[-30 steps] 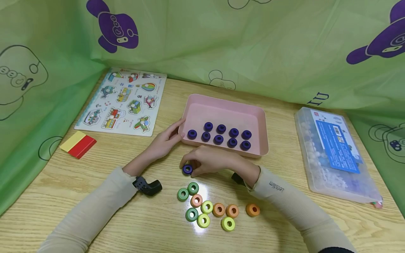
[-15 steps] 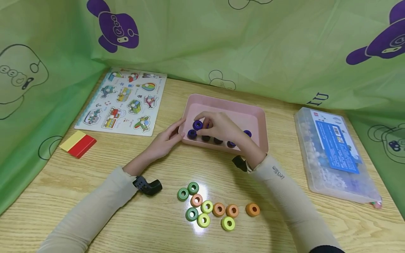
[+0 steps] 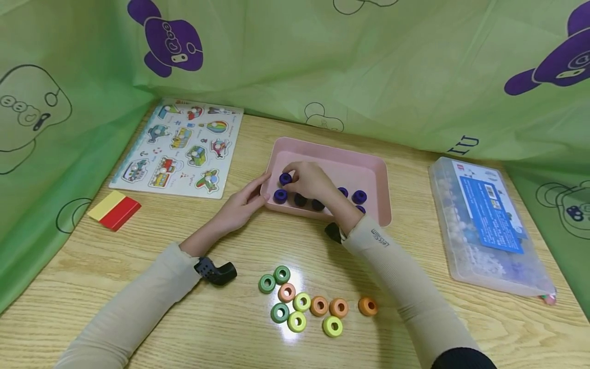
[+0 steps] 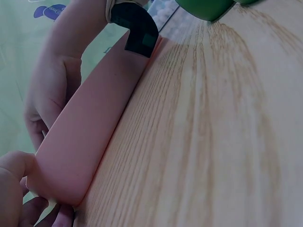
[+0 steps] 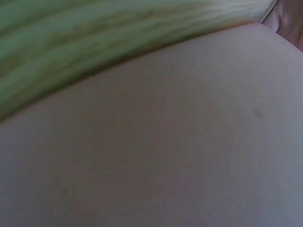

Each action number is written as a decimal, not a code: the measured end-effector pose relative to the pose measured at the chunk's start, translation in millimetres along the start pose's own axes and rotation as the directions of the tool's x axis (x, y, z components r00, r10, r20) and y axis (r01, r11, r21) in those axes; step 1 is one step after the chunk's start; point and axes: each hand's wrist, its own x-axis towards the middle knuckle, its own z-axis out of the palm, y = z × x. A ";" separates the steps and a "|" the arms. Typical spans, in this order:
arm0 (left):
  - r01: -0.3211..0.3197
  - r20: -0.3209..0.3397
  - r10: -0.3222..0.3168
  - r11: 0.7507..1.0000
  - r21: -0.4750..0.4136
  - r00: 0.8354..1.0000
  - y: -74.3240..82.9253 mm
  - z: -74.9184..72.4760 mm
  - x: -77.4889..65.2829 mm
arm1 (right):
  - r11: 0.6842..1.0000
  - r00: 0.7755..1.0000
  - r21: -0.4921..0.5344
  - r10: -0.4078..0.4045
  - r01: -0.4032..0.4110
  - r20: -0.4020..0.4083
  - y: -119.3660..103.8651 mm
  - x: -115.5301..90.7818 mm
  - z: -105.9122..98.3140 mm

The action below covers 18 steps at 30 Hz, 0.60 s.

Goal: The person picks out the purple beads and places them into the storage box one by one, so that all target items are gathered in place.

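Observation:
A shallow pink tray [image 3: 350, 159] lies on the table with several dark purple ring beads [image 3: 359, 197] along its near part. My left hand [image 3: 237, 209] holds the tray's near left corner; in the left wrist view its thumb [image 4: 16, 165] lies at the rim and fingertips show below. Reaching over the near wall, my right hand [image 3: 311, 180] pinches a purple ring bead [image 3: 285, 178] inside the tray, just behind another bead at the left end. That hand and forearm hide some of the beads. In the right wrist view the tray's wall [image 5: 156, 142] fills most of the picture.
In front of the tray, green [image 3: 267, 283], yellow [image 3: 333, 326] and orange [image 3: 367, 306] ring beads lie loose. A picture puzzle board [image 3: 184, 148] and a yellow-red card [image 3: 114, 210] are at left. A clear plastic case [image 3: 488, 225] stands at right, and a green curtain [image 3: 276, 61] hangs behind.
My right hand has carried a purple ring bead from the table in front of the tray up into it, then slightly further back and left. My left hand stays at the corner.

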 end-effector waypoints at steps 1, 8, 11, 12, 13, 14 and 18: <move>-0.003 0.004 0.003 1.000 -0.003 1.000 -1.0 0.5 0.6 | 1.000 1.000 -0.010 0.009 -0.009 0.008 0.6 0.1 0.2; -0.021 0.025 0.020 1.000 0.020 0.999 -26.5 3.5 10.8 | 0.999 0.999 0.013 0.051 -0.051 0.008 1.5 -15.2 -14.8; -0.002 0.004 0.002 0.999 0.041 1.000 -31.6 2.6 10.9 | 0.998 0.998 0.048 0.043 -0.041 -0.053 0.1 -35.8 -33.9; 0.003 -0.002 -0.003 0.999 0.032 1.000 -28.2 1.5 9.0 | 0.999 0.995 0.037 0.037 -0.033 -0.090 0.4 -45.2 -41.2; 0.007 -0.005 -0.007 1.000 0.027 1.000 -24.5 -0.2 6.9 | 0.999 0.991 0.045 0.017 -0.011 -0.131 2.0 -55.7 -48.8; 0.010 -0.009 -0.010 1.000 0.020 1.000 -21.3 -2.7 4.9 | 0.999 0.984 0.048 0.009 -0.001 -0.175 4.1 -67.0 -56.2; -0.002 -0.036 0.004 0.998 0.059 0.999 -13.7 -25.3 -6.1 | 0.996 0.890 -0.075 -0.069 0.039 -0.451 27.9 -117.0 -79.0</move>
